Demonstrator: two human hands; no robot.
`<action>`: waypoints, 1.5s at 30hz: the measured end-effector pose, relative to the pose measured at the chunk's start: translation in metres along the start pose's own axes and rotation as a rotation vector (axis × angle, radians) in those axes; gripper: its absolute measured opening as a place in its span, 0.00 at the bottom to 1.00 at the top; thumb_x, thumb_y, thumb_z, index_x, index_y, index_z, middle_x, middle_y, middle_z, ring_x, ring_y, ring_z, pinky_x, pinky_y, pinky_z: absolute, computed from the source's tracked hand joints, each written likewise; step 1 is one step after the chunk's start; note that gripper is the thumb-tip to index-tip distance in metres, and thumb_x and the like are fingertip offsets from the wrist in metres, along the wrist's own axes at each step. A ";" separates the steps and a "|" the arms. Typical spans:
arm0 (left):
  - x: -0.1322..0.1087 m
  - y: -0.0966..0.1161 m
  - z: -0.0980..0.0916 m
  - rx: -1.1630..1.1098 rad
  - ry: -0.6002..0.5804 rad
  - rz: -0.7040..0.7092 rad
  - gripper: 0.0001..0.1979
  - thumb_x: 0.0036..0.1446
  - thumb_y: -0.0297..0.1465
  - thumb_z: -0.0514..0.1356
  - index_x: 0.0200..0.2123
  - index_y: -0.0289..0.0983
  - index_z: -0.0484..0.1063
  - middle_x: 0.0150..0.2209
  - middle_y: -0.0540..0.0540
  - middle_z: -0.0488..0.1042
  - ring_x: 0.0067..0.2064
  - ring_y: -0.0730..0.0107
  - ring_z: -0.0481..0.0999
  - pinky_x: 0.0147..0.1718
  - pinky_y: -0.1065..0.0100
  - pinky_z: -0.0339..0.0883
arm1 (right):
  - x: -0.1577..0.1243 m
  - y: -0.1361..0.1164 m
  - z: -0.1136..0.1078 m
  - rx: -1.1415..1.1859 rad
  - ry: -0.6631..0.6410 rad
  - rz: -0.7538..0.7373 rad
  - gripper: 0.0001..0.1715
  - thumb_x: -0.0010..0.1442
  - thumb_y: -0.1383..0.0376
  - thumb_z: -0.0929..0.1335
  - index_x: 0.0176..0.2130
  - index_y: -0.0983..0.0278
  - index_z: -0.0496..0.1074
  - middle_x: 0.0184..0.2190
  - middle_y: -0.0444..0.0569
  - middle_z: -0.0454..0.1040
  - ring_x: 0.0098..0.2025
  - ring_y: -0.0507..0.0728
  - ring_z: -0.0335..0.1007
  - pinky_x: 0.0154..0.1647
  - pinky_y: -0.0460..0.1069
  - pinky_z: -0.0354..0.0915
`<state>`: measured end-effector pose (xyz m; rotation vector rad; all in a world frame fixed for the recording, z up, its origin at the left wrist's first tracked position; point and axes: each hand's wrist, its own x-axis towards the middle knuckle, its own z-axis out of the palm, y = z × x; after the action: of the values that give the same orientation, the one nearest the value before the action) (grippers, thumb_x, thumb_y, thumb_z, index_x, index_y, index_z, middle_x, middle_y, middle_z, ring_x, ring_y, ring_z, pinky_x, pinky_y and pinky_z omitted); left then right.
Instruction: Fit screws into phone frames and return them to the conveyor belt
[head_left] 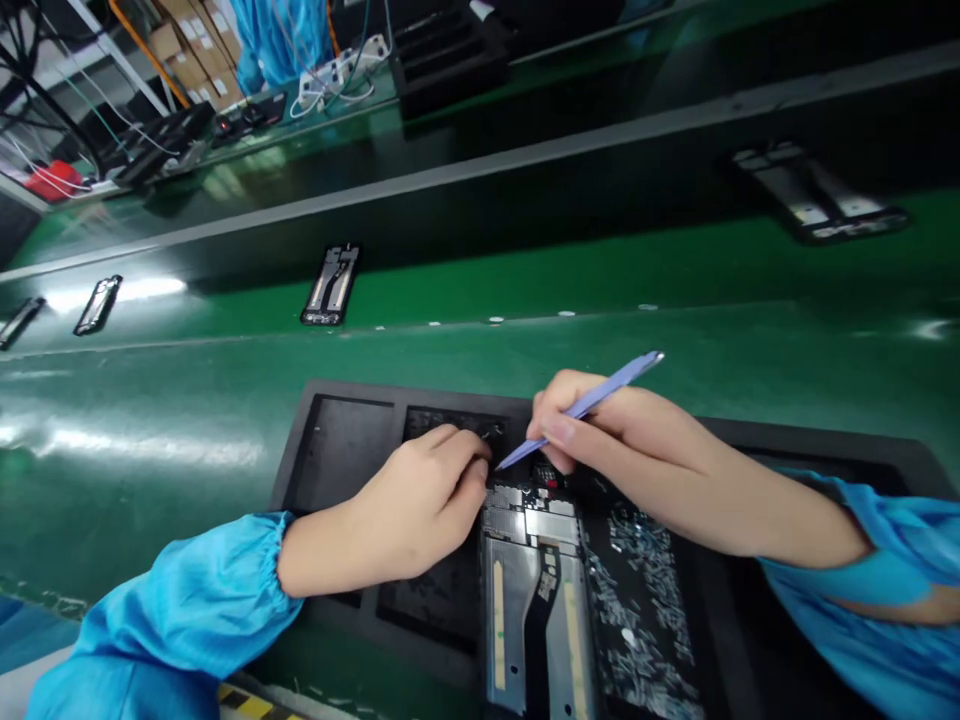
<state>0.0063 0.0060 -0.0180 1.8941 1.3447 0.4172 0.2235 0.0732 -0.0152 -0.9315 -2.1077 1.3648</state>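
My right hand [592, 425] grips purple tweezers [611, 385], slanted so that their fine tip points down and left. That tip is beside the fingers of my left hand [420, 495], which are curled and pressed together at the upper left corner of an opened phone [536, 610]. Whatever the left fingers may pinch is hidden. The phone's inside faces up, with metal plates at its top end, a black flex cable down the middle and pale strips along both sides. It lies on a black compartment tray [352, 392].
Many tiny silvery parts [645, 580] lie scattered in the tray right of the phone. On the green bench beyond are further opened phones [331, 285] [97, 305] [821, 195]. A power strip [341, 72] and a person in blue [281, 40] are at the back.
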 end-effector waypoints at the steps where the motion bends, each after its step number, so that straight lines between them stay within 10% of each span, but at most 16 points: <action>1: 0.002 0.002 -0.002 -0.023 -0.030 -0.004 0.11 0.70 0.26 0.50 0.42 0.35 0.73 0.41 0.43 0.75 0.42 0.64 0.75 0.45 0.64 0.67 | -0.001 0.000 0.001 0.001 -0.017 -0.003 0.22 0.73 0.53 0.60 0.30 0.60 0.66 0.26 0.44 0.68 0.27 0.53 0.66 0.27 0.49 0.65; 12: 0.012 0.003 -0.014 -0.464 -0.338 -0.399 0.09 0.62 0.29 0.52 0.42 0.37 0.70 0.19 0.57 0.65 0.22 0.74 0.64 0.24 0.73 0.58 | -0.001 0.000 0.003 -0.067 -0.048 -0.081 0.18 0.73 0.58 0.59 0.32 0.59 0.66 0.24 0.41 0.65 0.23 0.51 0.59 0.24 0.50 0.57; 45: 0.014 -0.001 -0.006 -0.613 -0.297 -0.389 0.01 0.59 0.28 0.56 0.35 0.37 0.67 0.21 0.57 0.64 0.21 0.79 0.62 0.23 0.75 0.55 | -0.006 0.005 0.001 -0.040 -0.081 -0.113 0.07 0.64 0.64 0.63 0.34 0.60 0.69 0.23 0.41 0.69 0.17 0.48 0.53 0.17 0.47 0.50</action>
<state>0.0073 0.0216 -0.0168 1.1121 1.1746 0.2890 0.2282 0.0700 -0.0202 -0.7715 -2.2198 1.3288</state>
